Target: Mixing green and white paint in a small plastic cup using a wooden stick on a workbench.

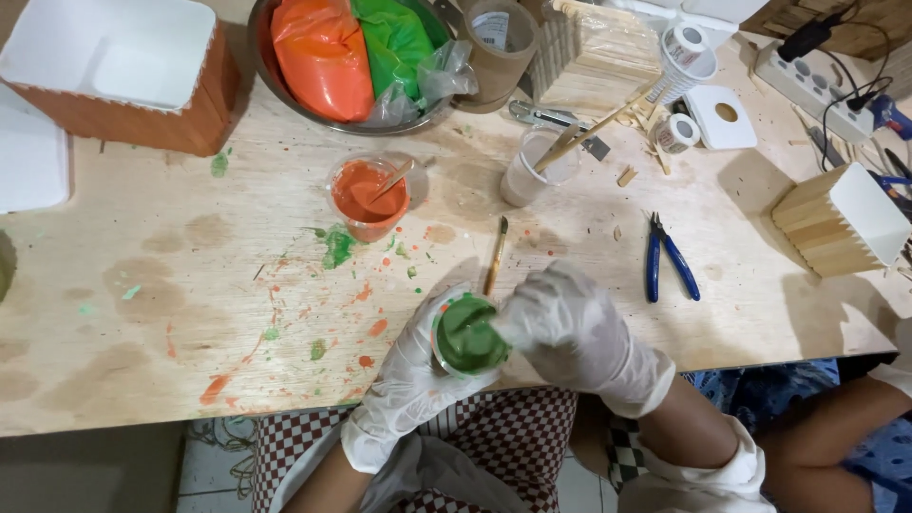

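Green paint in held cup (468, 335)

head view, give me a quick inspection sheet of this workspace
surface: plywood table, smeared with orange and green paint
job's things: cup of green paint; brush lying just beyond it
clutter: cup of orange paint, metal bowl with orange and green bags, blue pliers, clear cup with sticks, stick-built boxes
grippers: gloved left hand holds the green cup; gloved right hand at its rim, what it grips is hidden
cables: power strip with plugs, far right
surroundings: checked apron, tiled floor below
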